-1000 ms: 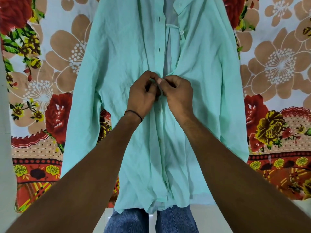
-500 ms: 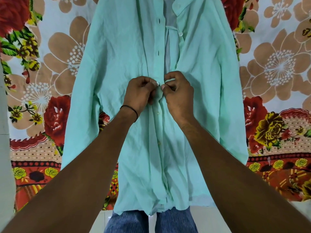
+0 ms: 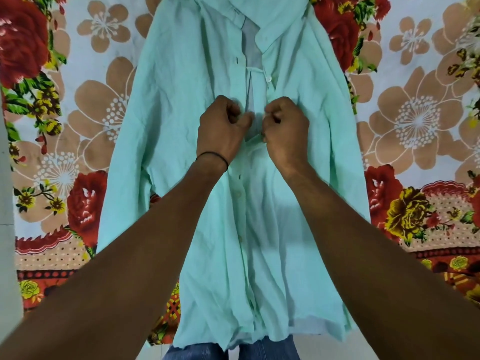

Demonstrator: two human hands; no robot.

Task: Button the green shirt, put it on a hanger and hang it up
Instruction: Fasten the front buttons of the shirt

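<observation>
Lying flat on the floral bedsheet, the green shirt fills the middle; lower front looks buttoned, chest and collar open. Left hand pinches the buttonhole edge, right hand pinches the button edge, edges slightly apart. Risk: mismatched hole skews the front; thin cloth slips. Free button sits above.
</observation>
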